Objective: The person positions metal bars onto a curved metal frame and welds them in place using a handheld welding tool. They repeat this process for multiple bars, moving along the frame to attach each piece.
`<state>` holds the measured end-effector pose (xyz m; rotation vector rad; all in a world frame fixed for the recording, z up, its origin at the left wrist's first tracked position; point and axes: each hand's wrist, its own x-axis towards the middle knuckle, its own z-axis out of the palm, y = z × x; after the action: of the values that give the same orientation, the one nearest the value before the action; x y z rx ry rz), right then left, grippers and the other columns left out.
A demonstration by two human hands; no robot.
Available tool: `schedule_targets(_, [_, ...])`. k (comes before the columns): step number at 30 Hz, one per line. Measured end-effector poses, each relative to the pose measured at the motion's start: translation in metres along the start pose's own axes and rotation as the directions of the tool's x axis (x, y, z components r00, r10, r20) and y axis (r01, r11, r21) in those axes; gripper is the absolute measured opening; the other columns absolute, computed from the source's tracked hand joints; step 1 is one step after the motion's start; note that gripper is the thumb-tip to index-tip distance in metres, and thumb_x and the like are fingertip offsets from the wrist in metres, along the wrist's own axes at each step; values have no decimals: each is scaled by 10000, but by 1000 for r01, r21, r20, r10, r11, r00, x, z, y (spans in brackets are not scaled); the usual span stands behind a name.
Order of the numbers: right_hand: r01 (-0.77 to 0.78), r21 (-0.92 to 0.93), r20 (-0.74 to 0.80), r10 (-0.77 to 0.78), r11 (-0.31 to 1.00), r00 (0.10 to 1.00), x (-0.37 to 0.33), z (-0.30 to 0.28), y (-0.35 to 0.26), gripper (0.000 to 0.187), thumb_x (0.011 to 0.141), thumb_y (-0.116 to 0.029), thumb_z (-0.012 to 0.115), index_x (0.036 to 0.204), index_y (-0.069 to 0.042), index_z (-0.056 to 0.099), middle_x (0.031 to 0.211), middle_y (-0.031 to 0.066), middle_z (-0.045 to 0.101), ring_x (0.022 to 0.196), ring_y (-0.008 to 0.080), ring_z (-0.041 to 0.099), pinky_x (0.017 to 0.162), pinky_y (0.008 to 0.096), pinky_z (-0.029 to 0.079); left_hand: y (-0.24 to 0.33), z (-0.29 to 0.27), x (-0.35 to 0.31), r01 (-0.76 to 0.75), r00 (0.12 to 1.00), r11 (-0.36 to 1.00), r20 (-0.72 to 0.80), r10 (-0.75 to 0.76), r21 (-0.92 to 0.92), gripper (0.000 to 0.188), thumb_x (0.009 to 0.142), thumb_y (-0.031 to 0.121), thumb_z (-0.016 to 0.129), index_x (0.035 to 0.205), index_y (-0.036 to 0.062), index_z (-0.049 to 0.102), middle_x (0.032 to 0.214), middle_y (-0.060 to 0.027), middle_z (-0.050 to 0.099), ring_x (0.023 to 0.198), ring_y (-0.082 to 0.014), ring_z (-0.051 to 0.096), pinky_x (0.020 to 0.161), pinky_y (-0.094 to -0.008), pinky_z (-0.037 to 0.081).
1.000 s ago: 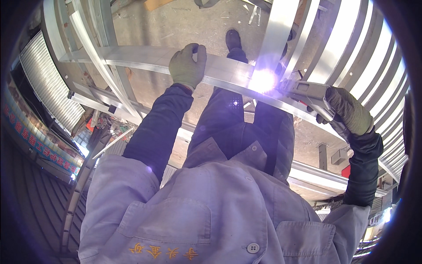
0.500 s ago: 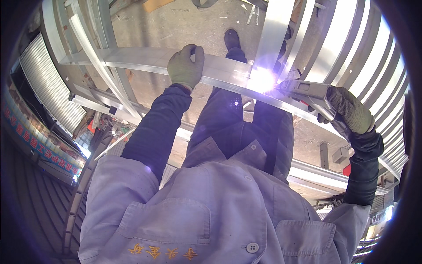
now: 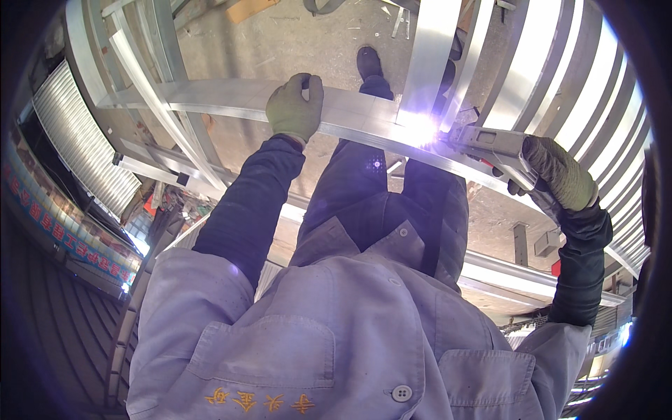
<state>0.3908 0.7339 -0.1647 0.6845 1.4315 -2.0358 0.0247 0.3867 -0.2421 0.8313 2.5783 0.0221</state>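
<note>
My left hand (image 3: 295, 108), in a green-grey work glove, is closed over a flat silver metal beam (image 3: 360, 120) that runs across in front of my legs. In my right hand (image 3: 565, 180), gloved alike, is a grey handheld welding gun (image 3: 490, 145). Its tip points left at the beam, where a broad upright metal bar (image 3: 432, 52) meets it. A bright white-violet welding glare (image 3: 418, 129) burns at this joint and hides the tip and the seam.
Several parallel metal bars (image 3: 526, 66) rise on the right, close to the gun. A slanting bar (image 3: 150, 91) crosses the beam's left part. Below lies a concrete floor (image 3: 245, 45) with scraps; a dark shoe (image 3: 369, 63) stands beyond the beam.
The welding glare looks smaller and has shifted very slightly right along with the gun's tip. My left hand keeps its place on the beam.
</note>
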Motion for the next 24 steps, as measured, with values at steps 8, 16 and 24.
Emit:
schedule_targets(8, [41,-72,-78,-47,997,996,-27,-2,15,858,1073,-672,461,1530,53,500,1170,249,709,971,334,770,843,404,638,1,0,1,-10,1000,999,4,10,-41,388,1000,423,639,1075,73,788,984,-154,806,932,-388,756,883,-498,577])
schedule_targets(16, [82,-164,-533,-159,983,831,-63,15,-15,1086,835,-805,707,1616,-83,485,1492,241,618,1175,334,748,1029,483,616,2,-6,-3,18,998,1000,57,-18,-4,390,1032,440,625,1109,92,784,1060,-154,811,1005,-370,771,910,-466,586])
schedule_targets(24, [52,-216,-904,-220,975,367,18,38,-30,863,938,-343,835,1662,-117,423,1458,273,633,1246,365,709,1029,467,620,10,-7,-1,30,996,999,86,-32,21,413,1034,451,603,1111,89,786,1042,-146,812,959,-361,776,894,-471,588])
